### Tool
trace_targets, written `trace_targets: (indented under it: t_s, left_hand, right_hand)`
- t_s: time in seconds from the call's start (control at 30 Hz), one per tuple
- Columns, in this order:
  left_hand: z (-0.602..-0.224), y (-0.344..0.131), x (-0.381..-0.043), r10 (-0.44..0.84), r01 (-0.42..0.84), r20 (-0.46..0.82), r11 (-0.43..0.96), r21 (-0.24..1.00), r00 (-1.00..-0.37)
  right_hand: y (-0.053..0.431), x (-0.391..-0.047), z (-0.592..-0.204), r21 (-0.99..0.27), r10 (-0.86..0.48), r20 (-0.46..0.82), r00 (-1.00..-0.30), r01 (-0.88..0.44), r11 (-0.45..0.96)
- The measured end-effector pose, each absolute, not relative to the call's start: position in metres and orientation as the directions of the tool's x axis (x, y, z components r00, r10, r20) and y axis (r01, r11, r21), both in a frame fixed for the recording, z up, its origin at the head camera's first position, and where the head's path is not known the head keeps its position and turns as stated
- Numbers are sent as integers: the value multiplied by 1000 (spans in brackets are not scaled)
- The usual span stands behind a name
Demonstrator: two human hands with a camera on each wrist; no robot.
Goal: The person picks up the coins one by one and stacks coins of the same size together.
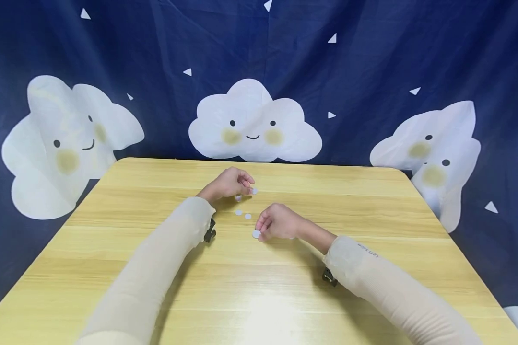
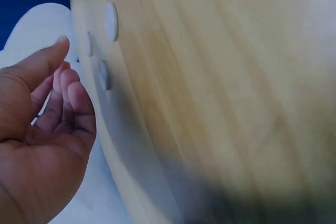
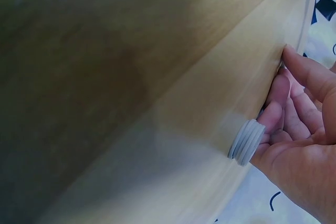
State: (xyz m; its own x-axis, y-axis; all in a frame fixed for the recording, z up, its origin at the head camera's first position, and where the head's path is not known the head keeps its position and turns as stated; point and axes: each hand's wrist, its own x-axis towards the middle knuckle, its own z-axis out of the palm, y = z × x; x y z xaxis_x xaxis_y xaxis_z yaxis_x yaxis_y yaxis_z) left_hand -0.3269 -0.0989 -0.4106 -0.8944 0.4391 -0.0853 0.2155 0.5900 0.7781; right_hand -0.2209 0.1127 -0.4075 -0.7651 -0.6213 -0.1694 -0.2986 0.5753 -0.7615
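While placed to the right of the loose pair (image 1: pixel 248 216) of white discs and a little nearer the person, seems to pinch one disc with the right grip (image 1: pixel 281 222): thumb and fingertips narrow about the held disc (image 1: pixel 256 234), only its left part showing. Cannot tell whether lifted or flat on the worktop (image 1: pixel 216 297). On the right grip's side of the loose pair, shows a stack (image 3: pixel 247 142) of similar discs, clearest in the right wrist view, close under the bent fingers.

Beyond the loose pair, holds nothing visible in the left grip (image 1: pixel 229 183); shows a small gap between thumb and bent fingers. Also beyond the loose pair, right at those fingertips, has a far disc (image 1: pixel 254 190), and below the hand, a half-hidden disc (image 1: pixel 238 198).

Seen from the right grip, lies leftward and slightly beyond, between both hands; by its right-hand disc, sits nearer the right grip than the left. Being round, offers no long axis.

Farther right of the loose pair, on the right sleeve (image 1: pixel 394 290), bears small dark lettering (image 1: pixel 368 250), too small to read surely. Shows no brand or label on the discs.
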Motion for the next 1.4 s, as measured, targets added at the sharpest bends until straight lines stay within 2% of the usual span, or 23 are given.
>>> trace_targets:
  t_s: [0.23, 0.57, 0.9, 1.17, 1.4]
  left_hand:
    - [-419, -101, -334, 418, 163, -151, 625, 763, -896]
    - [-413, -94, -345, 423, 162, -208, 685, 710, -882]
    - [-409, -88, -347, 435, 190, -209, 709, 679, -876]
    - [-407, -85, -346, 462, 171, -271, 711, 682, -844]
    - [-409, -85, -348, 485, 203, -238, 691, 694, -841]
  right_hand:
    - [106, -220, -413, -775, -653, -164, -739, -313, 549]
    - [106, -219, -405, -754, -632, -193, -750, -299, 585]
    - [109, -222, -405, -748, -623, -198, -757, -294, 595]
    - [111, -222, -405, -746, -614, -202, -763, -286, 602]
    - [114, -221, -404, -748, -607, -207, -767, -276, 604]
